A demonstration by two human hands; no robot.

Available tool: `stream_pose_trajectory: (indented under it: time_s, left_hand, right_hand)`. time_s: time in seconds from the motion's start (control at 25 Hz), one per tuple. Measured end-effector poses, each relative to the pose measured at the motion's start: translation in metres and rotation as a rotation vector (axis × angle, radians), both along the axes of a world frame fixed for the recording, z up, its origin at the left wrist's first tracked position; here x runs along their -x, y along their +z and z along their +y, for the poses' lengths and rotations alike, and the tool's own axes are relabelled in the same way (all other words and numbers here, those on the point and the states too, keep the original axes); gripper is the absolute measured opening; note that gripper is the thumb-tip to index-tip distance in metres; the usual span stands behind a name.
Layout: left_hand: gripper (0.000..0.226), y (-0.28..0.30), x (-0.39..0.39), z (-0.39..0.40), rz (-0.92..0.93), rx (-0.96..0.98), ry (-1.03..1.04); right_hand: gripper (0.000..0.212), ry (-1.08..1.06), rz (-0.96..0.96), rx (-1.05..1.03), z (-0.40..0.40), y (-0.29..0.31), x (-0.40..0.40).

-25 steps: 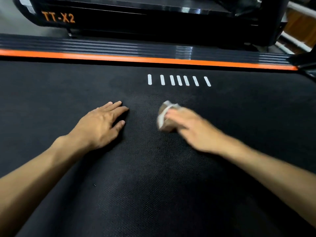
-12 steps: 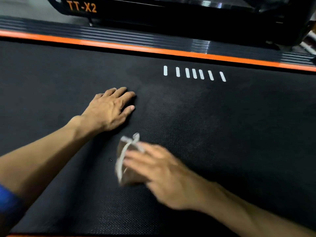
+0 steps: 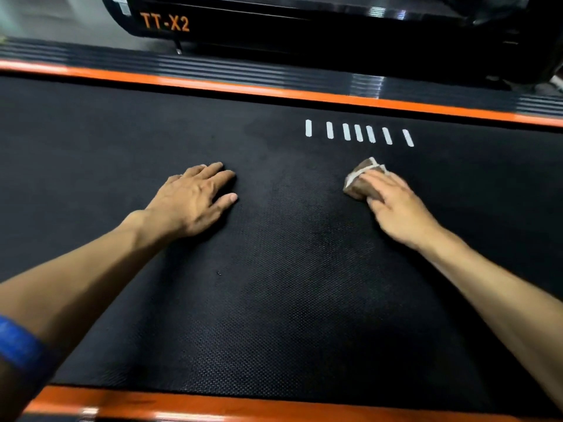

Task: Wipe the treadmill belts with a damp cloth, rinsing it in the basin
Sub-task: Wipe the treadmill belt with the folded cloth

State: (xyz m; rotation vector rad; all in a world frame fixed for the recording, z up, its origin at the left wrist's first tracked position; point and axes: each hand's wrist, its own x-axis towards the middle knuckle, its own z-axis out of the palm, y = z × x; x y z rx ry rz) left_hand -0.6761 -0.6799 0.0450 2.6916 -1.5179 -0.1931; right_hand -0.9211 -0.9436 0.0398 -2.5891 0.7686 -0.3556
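Head view. Black textured treadmill belt [image 3: 289, 300] fills the frame, running left to right. Orange side rail [image 3: 274, 89] along the far edge; a second orange rail [image 3: 213, 403] along the near edge. Row of seven short white marks [image 3: 359, 133] printed on the belt, far right of centre.

Left hand [image 3: 195, 199]: palm down, flat on the belt, fingers straight and together, thumb out to the right. Released, grasping nothing. Blue sleeve [image 3: 18, 345] at the near left corner.

Right hand [image 3: 393, 202]: straight fingers press on a folded brown cloth [image 3: 359, 181] with a white edge. Cloth lies on the belt just near of the white marks, well apart from the left hand.

Beyond the far rail, a black housing lettered TT-X2 [image 3: 164, 22] in orange.
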Motion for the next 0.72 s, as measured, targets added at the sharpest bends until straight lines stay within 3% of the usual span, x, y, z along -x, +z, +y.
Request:
stream_pose_trajectory:
  time_s: [0.08, 0.24, 0.36, 0.48, 0.64, 0.72]
  left_hand:
    - [0.061, -0.001, -0.004, -0.001, 0.024, -0.004, 0.002]
    - [0.060, -0.002, -0.007, 0.000, -0.008, 0.009, 0.004]
    - [0.060, -0.003, -0.005, 0.001, 0.013, 0.013, 0.009]
    - [0.060, -0.001, -0.003, 0.002, 0.040, -0.043, 0.019]
    - [0.059, 0.003, -0.002, 0.000, 0.077, -0.123, 0.024]
    - [0.058, 0.003, -0.001, -0.001, 0.083, -0.135, 0.031]
  right_hand:
    - [0.052, 0.095, -0.024, 0.047, 0.041, -0.004, -0.008]
    - [0.065, 0.663, 0.028, -0.024, 0.172, -0.003, 0.001]
    - [0.072, 0.837, 0.047, -0.121, 0.190, 0.001, 0.006]
    - [0.072, 0.662, 0.021, -0.056, 0.122, -0.001, -0.008]
    - [0.058, 0.123, -0.020, -0.069, -0.013, -0.008, 0.000]
    - [0.053, -0.053, 0.010, -0.058, -0.035, -0.012, 0.007]
